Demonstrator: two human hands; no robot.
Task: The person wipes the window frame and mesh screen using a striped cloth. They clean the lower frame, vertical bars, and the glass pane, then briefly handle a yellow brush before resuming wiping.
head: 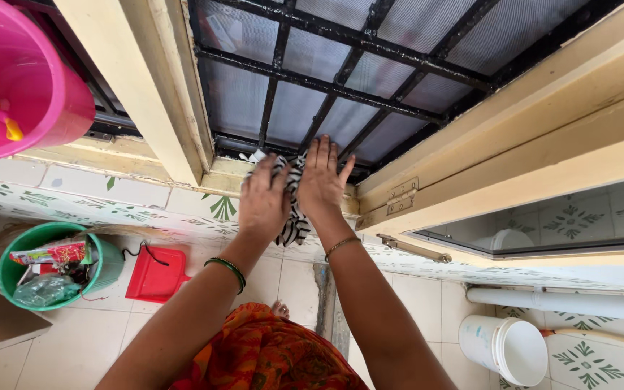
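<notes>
– What are the hands doing?

– Both rest on a black-and-white striped cloth [292, 209] bunched on the window sill [225, 172]. The left hand [263, 202] lies over the cloth's left part, fingers curled down onto it. The right hand [321, 184] is flat, fingers spread, pressing the cloth's upper right part, with fingertips reaching up onto the black window bars [341, 87].

– Where does the cloth sit?

– Under and between the two hands; its lower end hangs down beneath them over the tiled wall [146, 206].

– What is around?

– Up to the left of the hands, a pink bucket [16, 79]. Below left, on the floor, a green tub [106, 263] filled with odds and ends, and a red dustpan [157, 274] just beside it. Below right, a white bucket [503, 347] near a white pipe [565, 300].
</notes>
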